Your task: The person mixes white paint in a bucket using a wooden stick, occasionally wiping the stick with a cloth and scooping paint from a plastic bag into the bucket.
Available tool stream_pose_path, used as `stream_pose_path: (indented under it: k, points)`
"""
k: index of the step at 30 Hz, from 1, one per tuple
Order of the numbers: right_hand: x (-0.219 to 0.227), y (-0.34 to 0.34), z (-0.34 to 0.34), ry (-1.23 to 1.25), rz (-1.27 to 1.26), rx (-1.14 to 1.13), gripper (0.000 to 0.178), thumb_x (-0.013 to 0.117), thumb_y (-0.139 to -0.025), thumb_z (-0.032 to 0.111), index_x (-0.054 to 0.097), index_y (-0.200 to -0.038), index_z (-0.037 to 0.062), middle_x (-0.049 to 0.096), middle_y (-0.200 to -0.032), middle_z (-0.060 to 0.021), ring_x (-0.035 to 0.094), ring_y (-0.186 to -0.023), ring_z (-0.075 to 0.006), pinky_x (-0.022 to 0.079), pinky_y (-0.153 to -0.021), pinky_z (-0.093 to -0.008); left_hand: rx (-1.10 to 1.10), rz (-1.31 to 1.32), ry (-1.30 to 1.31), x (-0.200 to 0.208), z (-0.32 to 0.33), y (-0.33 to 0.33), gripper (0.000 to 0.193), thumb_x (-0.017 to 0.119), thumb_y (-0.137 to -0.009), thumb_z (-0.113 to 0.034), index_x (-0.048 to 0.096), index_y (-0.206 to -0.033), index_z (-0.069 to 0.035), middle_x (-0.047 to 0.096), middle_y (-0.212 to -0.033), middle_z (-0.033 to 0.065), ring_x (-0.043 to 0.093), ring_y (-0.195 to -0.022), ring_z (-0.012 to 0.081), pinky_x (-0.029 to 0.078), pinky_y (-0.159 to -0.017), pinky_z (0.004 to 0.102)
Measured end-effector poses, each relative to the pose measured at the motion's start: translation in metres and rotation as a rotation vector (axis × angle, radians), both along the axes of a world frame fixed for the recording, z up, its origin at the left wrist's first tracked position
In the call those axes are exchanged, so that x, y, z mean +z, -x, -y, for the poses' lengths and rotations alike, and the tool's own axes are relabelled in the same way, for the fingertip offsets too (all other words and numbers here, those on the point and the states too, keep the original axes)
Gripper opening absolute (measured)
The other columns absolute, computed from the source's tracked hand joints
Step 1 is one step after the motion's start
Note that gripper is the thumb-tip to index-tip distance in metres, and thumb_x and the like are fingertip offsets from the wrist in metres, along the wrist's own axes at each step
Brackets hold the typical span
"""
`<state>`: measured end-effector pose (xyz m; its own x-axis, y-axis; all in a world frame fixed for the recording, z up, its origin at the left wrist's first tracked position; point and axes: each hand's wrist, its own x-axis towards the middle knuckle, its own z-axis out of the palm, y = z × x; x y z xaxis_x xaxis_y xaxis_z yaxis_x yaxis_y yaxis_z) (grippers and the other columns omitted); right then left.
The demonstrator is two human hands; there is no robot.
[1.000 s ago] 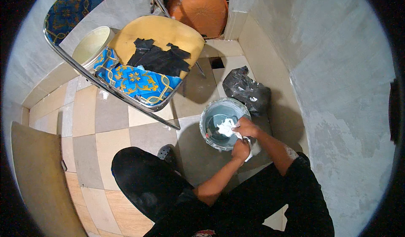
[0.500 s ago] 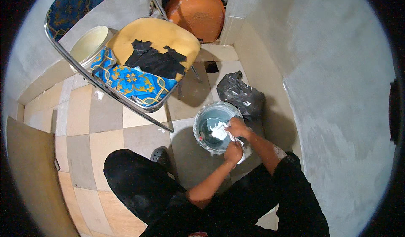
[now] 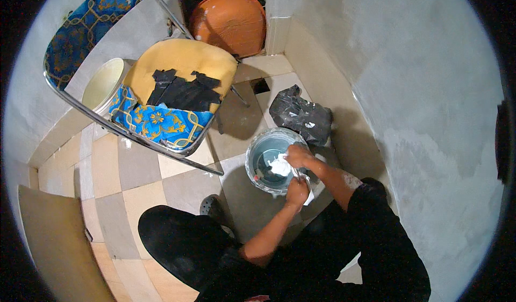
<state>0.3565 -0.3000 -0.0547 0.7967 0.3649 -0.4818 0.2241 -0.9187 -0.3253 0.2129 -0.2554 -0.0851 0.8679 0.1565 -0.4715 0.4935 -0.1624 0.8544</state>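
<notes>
A round grey bucket (image 3: 255, 152), its rim smeared with white, stands on the floor between my feet and the wall. Over its right side both hands are closed on a limp white bag (image 3: 309, 197), whose loose end hangs outside the rim. My left hand (image 3: 297, 192) is a fist round the nearer part. Just beyond it, my right hand (image 3: 299, 157) grips the part over the opening. A lumpy white mass (image 3: 279, 166) shows in the bucket by my right fingers; whether it joins the bag, I cannot tell.
A crumpled black plastic bag (image 3: 301, 114) lies behind the bucket, near the right wall (image 3: 430, 114). To the left stands a metal-framed chair (image 3: 177, 46) with torn blue covering and black scraps. Behind it are a white tub (image 3: 102, 87) and an orange seat (image 3: 230, 25).
The whole view has shifted slightly, with the chair and orange seat lower and further left. Both hands keep their grip on the white bag; my right hand sits slightly further left over the bucket.
</notes>
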Motion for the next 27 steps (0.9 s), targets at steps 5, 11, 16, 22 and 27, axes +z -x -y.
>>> stream_pose_path:
  k: [5,11,16,22,27]
  points:
    - [-0.013,-0.001,0.009,-0.028,-0.03,-0.041,0.044,0.056,-0.092,0.035,0.064,-0.104,-0.0064,0.064,-0.109,-0.029,0.062,-0.104,-0.0434,0.048,-0.092,-0.0494,0.03,-0.011,0.084,0.0,0.009,0.002,0.04,0.046,-0.098,-0.03,0.057,-0.095,0.009,0.063,-0.091,0.0313,0.061,-0.087,0.046,0.045,-0.076,0.0508]
    - [-0.017,-0.002,0.02,-0.094,-0.045,-0.074,0.048,0.062,-0.09,0.034,0.061,-0.104,-0.0123,0.063,-0.107,-0.0323,0.062,-0.103,-0.0441,0.049,-0.09,-0.0476,0.101,-0.057,0.389,-0.003,0.012,0.002,0.036,0.046,-0.1,-0.028,0.057,-0.094,0.006,0.061,-0.078,0.0171,0.058,-0.069,0.0246,0.044,-0.063,0.0409]
    - [-0.019,0.002,0.025,-0.164,-0.035,-0.123,0.045,0.068,-0.086,0.034,0.064,-0.104,-0.0068,0.064,-0.107,-0.029,0.063,-0.102,-0.0413,0.049,-0.088,-0.0471,0.092,-0.11,0.457,0.007,0.013,0.0,0.033,0.046,-0.1,-0.027,0.056,-0.095,0.004,0.058,-0.075,0.0122,0.055,-0.066,0.0202,0.044,-0.061,0.0377]
    - [-0.029,0.006,0.04,-0.346,0.049,-0.187,0.04,0.068,-0.085,0.03,0.064,-0.099,-0.0072,0.065,-0.102,-0.0281,0.064,-0.097,-0.041,0.049,-0.083,-0.0486,0.072,-0.196,0.436,0.031,0.024,-0.003,0.029,0.047,-0.1,-0.025,0.056,-0.097,0.002,0.057,-0.076,0.01,0.055,-0.065,0.0182,0.043,-0.06,0.0364]
    - [-0.005,0.015,0.034,-0.509,0.109,-0.162,0.028,0.067,-0.086,0.026,0.07,-0.09,-0.0015,0.068,-0.09,-0.0248,0.067,-0.087,-0.0387,0.05,-0.081,-0.0483,0.083,-0.159,0.501,0.031,0.029,-0.004,0.029,0.044,-0.101,-0.024,0.057,-0.099,0.003,0.06,-0.08,0.0116,0.058,-0.07,0.0203,0.045,-0.064,0.037]
